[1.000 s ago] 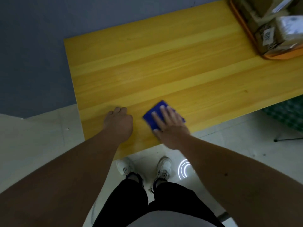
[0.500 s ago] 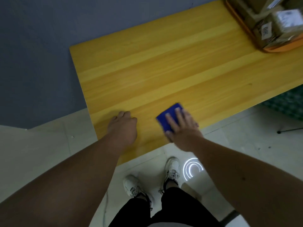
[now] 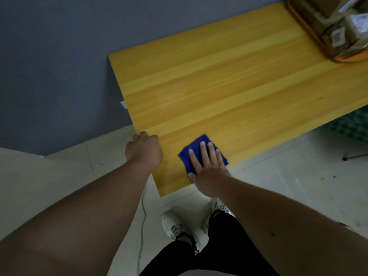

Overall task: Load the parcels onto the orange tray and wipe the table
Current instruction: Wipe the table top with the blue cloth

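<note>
**Cloth pressed flat near the tabletop's corner**

Your right hand [image 3: 207, 166] presses the blue cloth [image 3: 201, 151] on the tabletop [image 3: 229, 92], fingers [image 3: 203, 154] straight and slightly spread. Your left hand [image 3: 144, 150] rests curled at the edge, holding nothing. The parcels [image 3: 338, 26] sit on the tray [image 3: 310, 34], far right. Since half a second ago, your left hand has reached the tabletop's left edge.

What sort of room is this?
Probably a plain workroom or parcel-packing space: a bare wooden table against a grey wall, taped parcels on an orange tray, tiled floor.
</note>
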